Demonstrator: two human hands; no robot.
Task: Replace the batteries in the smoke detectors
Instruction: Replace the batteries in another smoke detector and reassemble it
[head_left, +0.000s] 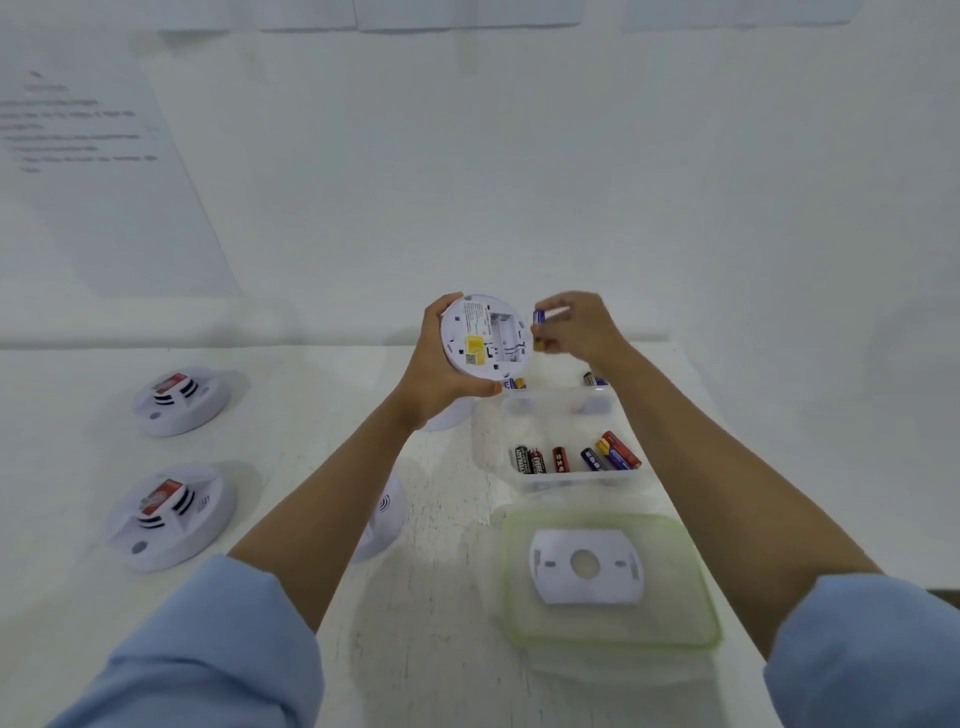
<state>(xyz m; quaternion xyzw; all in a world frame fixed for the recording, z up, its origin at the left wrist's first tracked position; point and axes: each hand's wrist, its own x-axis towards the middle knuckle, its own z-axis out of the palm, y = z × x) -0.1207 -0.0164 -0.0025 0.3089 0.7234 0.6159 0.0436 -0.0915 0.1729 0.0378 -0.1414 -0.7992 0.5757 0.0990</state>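
Note:
My left hand (439, 364) grips a round white smoke detector (485, 335), lifted above the table with its back toward me and its battery bay uncovered. Right beside the detector's right edge, my right hand (579, 325) pinches a blue and gold battery (538, 328). A clear plastic box (569, 410) below holds several loose batteries (574, 457) in red, black and blue. The detector's white mounting plate (586, 567) lies on a green-rimmed lid (613, 623) nearer to me.
Two white smoke detectors (182, 397) (169, 514) with red labels sit on the white table at the left. Another detector (384, 514) shows partly under my left forearm. Loose batteries (595, 378) lie behind the box. A printed sheet (83, 130) hangs on the wall.

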